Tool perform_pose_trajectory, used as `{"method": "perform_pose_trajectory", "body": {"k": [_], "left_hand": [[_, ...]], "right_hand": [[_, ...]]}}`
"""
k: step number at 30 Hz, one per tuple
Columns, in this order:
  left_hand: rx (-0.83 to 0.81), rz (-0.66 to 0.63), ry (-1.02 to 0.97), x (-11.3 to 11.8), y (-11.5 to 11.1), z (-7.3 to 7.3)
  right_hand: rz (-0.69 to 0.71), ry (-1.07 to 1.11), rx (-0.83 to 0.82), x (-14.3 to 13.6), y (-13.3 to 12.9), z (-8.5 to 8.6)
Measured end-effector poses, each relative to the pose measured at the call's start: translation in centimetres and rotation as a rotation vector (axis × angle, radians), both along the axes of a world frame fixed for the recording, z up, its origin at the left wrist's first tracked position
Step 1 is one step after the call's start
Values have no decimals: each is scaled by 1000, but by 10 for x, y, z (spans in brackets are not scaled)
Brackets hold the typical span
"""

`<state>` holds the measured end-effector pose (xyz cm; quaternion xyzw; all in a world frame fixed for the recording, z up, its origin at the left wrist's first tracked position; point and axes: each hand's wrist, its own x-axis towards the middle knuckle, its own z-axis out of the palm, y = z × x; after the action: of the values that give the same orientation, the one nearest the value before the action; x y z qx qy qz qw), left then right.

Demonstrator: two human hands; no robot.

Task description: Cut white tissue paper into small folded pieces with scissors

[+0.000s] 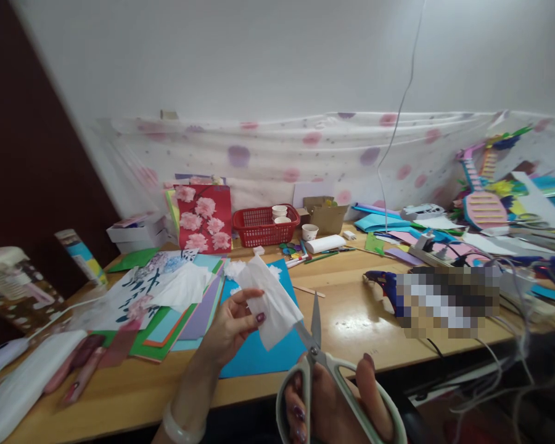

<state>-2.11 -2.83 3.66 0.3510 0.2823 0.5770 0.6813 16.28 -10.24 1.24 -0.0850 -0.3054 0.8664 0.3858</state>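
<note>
Pinched between the thumb and fingers of my left hand (234, 324) is a piece of white tissue paper (277, 302), held up over a blue sheet (240, 361). My right hand (335, 401) has its fingers through the grey-white handles of a pair of scissors (314, 351). The blades are spread apart, and one blade reaches the tissue's lower right edge. White crumpled tissue tufts (235, 269) lie on the blue sheet, partly hidden behind the held tissue.
Coloured paper sheets (198, 327) and a flower picture (139, 290) lie at left. Behind stand a red basket (263, 228) with paper cups and a red flower card (205, 219). At right are a blue glue gun (386, 287), tangled cables (522, 308) and a paper pipa-shaped craft (483, 206).
</note>
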Motion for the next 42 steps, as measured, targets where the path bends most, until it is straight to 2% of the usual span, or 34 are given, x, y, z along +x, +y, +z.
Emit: {"method": "perform_pose_trajectory", "body": {"k": [5, 13, 23, 29, 37, 42], "left_hand": [[73, -38, 60, 1, -2, -2], [187, 52, 165, -6, 0, -3], [281, 51, 193, -20, 6, -4], [293, 45, 216, -25, 11, -6], [329, 6, 237, -32, 13, 0], [346, -23, 286, -35, 14, 2]], "right_hand": [[-14, -19, -26, 5, 2, -1], [-53, -79, 38, 5, -1, -2], [-66, -18, 12, 4, 3, -27], [-168, -34, -1, 5, 4, -40], [-40, -91, 48, 9, 19, -70], [22, -41, 66, 4, 24, -67]]}}
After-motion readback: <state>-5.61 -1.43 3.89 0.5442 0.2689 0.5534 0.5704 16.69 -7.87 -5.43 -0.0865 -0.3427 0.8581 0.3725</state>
